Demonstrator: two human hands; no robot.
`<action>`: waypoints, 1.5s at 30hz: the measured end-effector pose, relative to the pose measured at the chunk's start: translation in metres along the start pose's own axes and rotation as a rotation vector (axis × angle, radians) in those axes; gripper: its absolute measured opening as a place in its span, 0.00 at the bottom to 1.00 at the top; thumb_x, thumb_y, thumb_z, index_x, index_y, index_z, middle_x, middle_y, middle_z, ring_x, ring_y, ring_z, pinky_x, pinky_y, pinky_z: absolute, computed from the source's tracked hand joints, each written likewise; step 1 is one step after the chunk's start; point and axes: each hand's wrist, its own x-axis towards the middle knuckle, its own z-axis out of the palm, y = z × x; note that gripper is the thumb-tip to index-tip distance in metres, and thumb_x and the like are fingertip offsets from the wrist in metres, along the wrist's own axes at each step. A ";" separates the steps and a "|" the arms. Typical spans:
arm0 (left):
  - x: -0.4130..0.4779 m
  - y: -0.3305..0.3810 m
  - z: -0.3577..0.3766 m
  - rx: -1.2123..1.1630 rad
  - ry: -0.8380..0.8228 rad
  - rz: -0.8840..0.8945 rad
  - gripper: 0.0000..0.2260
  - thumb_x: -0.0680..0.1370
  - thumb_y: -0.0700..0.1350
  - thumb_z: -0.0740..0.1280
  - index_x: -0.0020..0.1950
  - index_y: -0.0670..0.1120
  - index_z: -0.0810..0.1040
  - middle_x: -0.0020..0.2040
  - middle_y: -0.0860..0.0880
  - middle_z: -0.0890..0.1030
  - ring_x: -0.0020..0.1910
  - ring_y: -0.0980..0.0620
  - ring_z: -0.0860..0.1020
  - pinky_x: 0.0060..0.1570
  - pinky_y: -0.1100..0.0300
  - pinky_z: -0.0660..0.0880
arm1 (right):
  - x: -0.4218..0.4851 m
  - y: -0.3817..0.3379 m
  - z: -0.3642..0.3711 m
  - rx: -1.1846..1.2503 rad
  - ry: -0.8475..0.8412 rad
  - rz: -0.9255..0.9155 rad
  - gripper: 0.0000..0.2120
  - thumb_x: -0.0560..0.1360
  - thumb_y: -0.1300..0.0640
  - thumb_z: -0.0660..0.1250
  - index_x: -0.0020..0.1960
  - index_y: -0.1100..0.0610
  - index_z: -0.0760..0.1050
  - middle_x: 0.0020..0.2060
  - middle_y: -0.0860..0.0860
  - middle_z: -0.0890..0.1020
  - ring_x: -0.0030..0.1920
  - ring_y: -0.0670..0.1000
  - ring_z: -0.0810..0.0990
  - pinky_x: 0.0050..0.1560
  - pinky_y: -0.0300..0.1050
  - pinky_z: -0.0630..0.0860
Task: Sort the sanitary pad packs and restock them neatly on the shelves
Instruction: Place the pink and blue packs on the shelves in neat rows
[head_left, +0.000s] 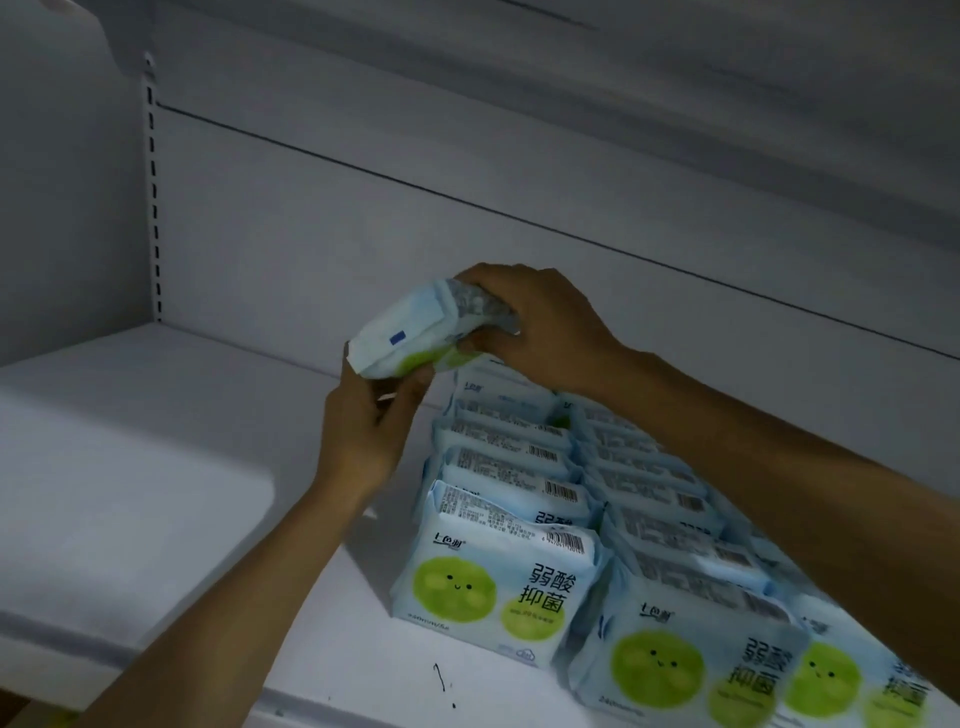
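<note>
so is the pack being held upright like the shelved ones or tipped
Tipped. The held pack lies slanted between the left hand and right hand, above the upright rows.

The shelf (156, 467) has a smooth, matt white finish, probably painted metal in this dim light, as does the back panel (363, 244) behind the shelf. The packs (519, 582) on the shelf wear soft printed plastic film with a faint sheen; the raised pack (410, 332) above the shelf shows it crinkled.
</note>
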 end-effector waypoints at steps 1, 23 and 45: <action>-0.002 -0.001 0.002 -0.036 -0.079 -0.049 0.21 0.77 0.50 0.68 0.67 0.50 0.67 0.52 0.62 0.77 0.44 0.69 0.78 0.42 0.74 0.73 | -0.001 0.003 -0.002 0.034 0.046 0.069 0.18 0.72 0.52 0.72 0.61 0.55 0.75 0.50 0.51 0.82 0.48 0.53 0.80 0.50 0.53 0.77; 0.009 -0.052 0.018 -0.198 -0.199 -0.425 0.17 0.83 0.57 0.48 0.61 0.59 0.75 0.60 0.56 0.78 0.61 0.53 0.74 0.63 0.53 0.67 | -0.037 0.084 0.016 0.046 0.047 0.474 0.03 0.78 0.59 0.65 0.50 0.54 0.78 0.48 0.50 0.81 0.46 0.49 0.77 0.52 0.46 0.76; 0.001 -0.028 0.005 0.216 0.158 0.246 0.37 0.75 0.52 0.68 0.76 0.62 0.48 0.76 0.55 0.57 0.74 0.63 0.56 0.71 0.68 0.55 | 0.012 -0.001 0.014 0.278 0.341 0.475 0.11 0.75 0.57 0.69 0.38 0.63 0.74 0.34 0.55 0.78 0.34 0.53 0.78 0.35 0.50 0.77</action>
